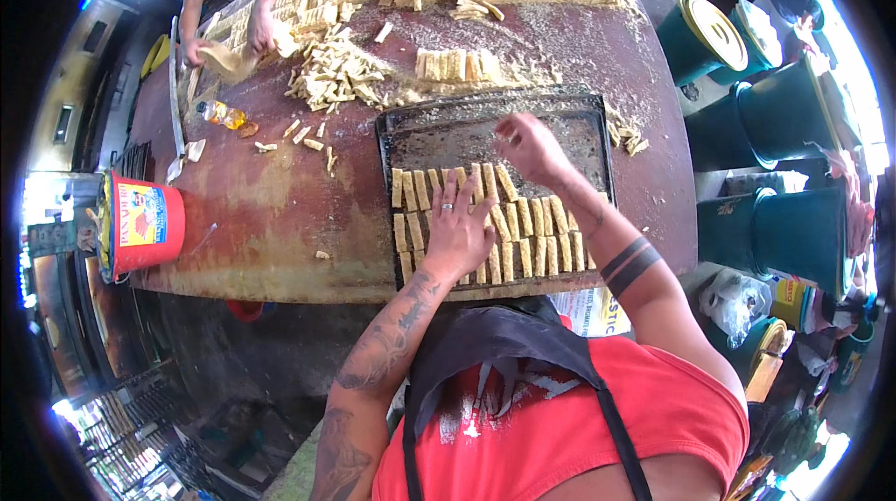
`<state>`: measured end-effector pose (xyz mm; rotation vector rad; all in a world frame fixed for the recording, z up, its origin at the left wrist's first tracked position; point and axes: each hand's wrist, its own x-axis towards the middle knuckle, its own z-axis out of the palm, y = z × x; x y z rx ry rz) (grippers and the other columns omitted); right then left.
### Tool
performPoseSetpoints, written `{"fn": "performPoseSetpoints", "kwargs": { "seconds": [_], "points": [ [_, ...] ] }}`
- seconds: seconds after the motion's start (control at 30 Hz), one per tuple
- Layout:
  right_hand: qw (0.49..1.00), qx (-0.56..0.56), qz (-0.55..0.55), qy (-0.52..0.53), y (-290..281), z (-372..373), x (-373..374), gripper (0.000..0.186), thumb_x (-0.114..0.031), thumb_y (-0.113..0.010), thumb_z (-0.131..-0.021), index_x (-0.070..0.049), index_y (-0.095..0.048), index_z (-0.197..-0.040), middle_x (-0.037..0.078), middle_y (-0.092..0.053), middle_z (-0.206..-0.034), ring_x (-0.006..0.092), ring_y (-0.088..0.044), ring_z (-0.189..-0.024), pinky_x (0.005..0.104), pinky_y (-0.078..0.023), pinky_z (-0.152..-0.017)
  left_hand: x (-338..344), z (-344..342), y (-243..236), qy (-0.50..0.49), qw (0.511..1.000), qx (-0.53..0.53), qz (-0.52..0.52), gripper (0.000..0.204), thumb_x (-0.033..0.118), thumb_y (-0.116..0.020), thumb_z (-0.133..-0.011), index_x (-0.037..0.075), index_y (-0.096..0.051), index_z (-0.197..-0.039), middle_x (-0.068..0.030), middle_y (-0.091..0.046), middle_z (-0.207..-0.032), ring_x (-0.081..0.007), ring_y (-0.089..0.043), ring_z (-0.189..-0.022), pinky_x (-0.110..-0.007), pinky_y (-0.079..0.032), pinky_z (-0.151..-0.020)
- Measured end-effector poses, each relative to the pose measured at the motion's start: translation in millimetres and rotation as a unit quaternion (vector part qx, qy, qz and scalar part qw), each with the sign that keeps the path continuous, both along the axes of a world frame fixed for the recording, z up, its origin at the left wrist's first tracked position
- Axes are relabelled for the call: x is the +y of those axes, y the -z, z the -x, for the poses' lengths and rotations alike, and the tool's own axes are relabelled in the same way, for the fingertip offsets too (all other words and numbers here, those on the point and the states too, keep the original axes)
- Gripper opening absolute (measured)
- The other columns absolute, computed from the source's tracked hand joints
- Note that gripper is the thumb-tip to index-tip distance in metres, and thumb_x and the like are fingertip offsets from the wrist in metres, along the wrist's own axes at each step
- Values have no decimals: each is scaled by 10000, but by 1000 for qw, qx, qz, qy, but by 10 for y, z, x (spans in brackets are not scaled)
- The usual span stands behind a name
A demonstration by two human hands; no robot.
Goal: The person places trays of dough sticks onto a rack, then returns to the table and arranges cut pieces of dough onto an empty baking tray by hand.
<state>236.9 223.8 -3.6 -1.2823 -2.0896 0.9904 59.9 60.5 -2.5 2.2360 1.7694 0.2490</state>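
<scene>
Baking tray (485, 123): dark grey-black, dusted with pale crumbs. Dough sticks (523, 230) on the tray's near half: pale yellow-tan. Table (280, 211) under the tray: reddish-brown, worn yellowish patches left of the tray. Bucket (142, 224) far left of the tray: red with a yellow and blue label. Bottle (219, 112) up-left of the tray: yellow-orange liquid. Bins (793, 230) right of the tray: dark green, one with a cream lid. Right of the tray, a forearm with two black bands.

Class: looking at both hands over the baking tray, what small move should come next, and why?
Probably the right hand lowers to set a dough strip beside the upper row of dough strips; the far half of the baking tray is bare, and the left hand rests on laid rows.
</scene>
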Motion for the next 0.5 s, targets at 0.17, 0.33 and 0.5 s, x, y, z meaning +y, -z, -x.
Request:
{"fn": "performPoseSetpoints", "kwargs": {
  "seconds": [0.17,0.33,0.5],
  "points": [
    [993,-83,-79,31,-49,517,1053,355,-310,-754,-914,-29,-735,-1131,201,-717,-1050,383,-688,-1031,473,-551,-928,-28,193,-14,13,998,-66,5,536,333,-695,-968,173,-567,-1463,-203,-339,-1646,-468,-161,-1594,-617,-197,-1284],
    [980,-195,-2,32,416,1032,2100,521,-369,-756,-910,-74,-694,-1335,215,-721,-1296,386,-650,-1269,461,-524,-1071,-159,620,-263,-19,987,-155,28,590,250,-746,-945,120,-546,-1485,-208,-409,-1594,-474,-294,-1545,-572,-298,-1259],
    [969,-237,58,-42,400,1259,2223,560,-355,-797,-882,-48,-683,-1336,225,-716,-1301,371,-659,-1258,462,-518,-1081,-600,1328,-244,-117,980,-157,24,614,214,-769,-923,117,-547,-1488,-198,-451,-1569,-472,-342,-1513,-565,-340,-1238]
  ]
}}
